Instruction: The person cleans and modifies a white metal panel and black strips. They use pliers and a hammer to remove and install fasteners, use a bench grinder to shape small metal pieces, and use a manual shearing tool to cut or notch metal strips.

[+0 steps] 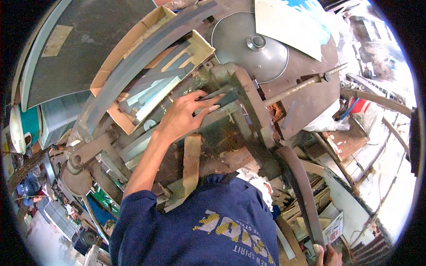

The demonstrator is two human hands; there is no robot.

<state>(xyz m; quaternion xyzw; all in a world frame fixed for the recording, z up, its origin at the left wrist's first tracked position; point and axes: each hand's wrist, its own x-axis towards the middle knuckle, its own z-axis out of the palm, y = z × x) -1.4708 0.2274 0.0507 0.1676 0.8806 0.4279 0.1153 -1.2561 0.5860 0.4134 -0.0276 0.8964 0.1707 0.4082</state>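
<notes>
My left hand [184, 114] reaches over the bed of a brown hand-lever shear [254, 95]. Its thumb and fingers close on a short dark metal strip [229, 98], which lies by the upright arm of the shear. At the lower right, my right hand [328, 256] is wrapped round the end of the long curved lever [302, 190], which runs down from the shear. Part of the right hand is cut off by the picture's lower edge. A rough wooden piece [191, 159] stands below my left wrist.
Behind the shear, a cardboard box [205, 43] holds several metal strips, with a long grey flat bar [142, 57] across it. A round metal lid [235, 40] lies partly under a pale sheet [288, 29]. A metal rod [293, 91] juts right. Scrap wood [317, 206] lies beside the lever.
</notes>
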